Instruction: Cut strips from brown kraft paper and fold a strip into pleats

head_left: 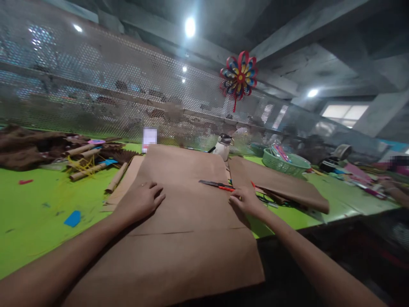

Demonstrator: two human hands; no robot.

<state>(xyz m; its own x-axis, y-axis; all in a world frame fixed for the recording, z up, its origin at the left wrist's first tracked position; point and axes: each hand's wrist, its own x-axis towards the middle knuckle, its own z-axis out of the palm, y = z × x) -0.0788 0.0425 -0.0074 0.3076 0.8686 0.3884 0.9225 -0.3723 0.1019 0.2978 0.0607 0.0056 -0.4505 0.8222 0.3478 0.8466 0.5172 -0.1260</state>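
A large sheet of brown paper [188, 209] lies in front of me, a crease across it, its near end hanging past the table edge. My left hand [143, 199] rests on its left part, fingers apart and slightly bent. At the right edge of the sheet, my right hand [244, 199] has its fingers curled together on the paper's margin. Just beyond these fingers lie dark-bladed scissors [215, 184] with red handles, pointing left on the paper; the hand partly covers the handle end.
Left on the green table [38, 217] are brown paper rolls [86, 170] with yellow strings and a blue scrap [73, 218]. Folded brown paper [287, 187] and a green basket [286, 164] stand to the right. Behind rises a perforated metal screen [128, 85] with a pinwheel [240, 77].
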